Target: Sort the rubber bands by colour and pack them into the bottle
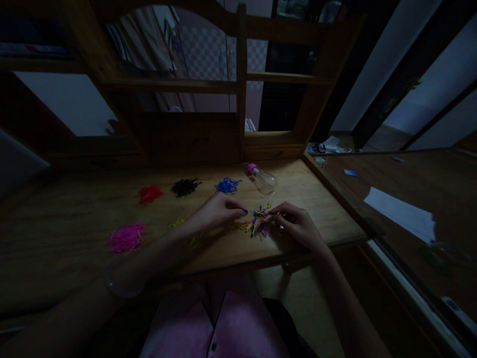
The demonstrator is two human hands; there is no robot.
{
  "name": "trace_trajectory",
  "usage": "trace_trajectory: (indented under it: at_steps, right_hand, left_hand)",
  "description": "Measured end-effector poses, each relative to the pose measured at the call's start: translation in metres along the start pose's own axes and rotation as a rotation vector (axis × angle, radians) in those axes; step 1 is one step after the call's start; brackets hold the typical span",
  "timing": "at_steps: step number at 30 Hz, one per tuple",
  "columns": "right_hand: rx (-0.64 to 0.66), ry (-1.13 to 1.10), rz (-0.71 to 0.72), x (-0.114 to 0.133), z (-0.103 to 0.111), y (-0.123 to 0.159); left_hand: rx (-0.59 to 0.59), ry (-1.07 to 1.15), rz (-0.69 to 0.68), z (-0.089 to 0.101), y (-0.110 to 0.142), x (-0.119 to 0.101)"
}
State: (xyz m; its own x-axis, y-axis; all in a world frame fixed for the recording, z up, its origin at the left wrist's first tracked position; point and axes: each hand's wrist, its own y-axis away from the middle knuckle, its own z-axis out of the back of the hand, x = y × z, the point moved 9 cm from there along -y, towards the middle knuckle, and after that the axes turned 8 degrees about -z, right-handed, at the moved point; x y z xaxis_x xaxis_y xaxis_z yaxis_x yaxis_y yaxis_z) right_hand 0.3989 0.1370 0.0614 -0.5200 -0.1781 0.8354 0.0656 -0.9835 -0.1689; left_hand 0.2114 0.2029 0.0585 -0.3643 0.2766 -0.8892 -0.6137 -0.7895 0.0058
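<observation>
A tangled pile of mixed-colour rubber bands (259, 222), thin and string-like, lies on the wooden desk between my hands. My left hand (222, 209) is at its left side, thumb and forefinger pinched on a dark, bluish rubber band (245, 211). On the right side, my right hand (294, 222) has its fingertips pinched at the pile's edge; what they hold is too small and dim to make out. Loose yellow bands (196, 241) lie under and beside my left forearm, which partly hides them.
Sorted piles lie to the left and behind: red bands (149, 194), black bands (185, 187), blue bands (228, 186) and pink bands (126, 237). A clear bottle with a pink cap (264, 180) lies behind the mixed pile. A wooden shelf frame (241, 89) rises at the back.
</observation>
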Motion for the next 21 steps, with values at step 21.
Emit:
trace_trajectory:
  at_steps: [21]
  right_hand:
    - [0.135, 0.117, 0.109, 0.029, -0.027, -0.002]
  left_hand:
    - [0.025, 0.264, 0.0, -0.011, 0.012, -0.01]
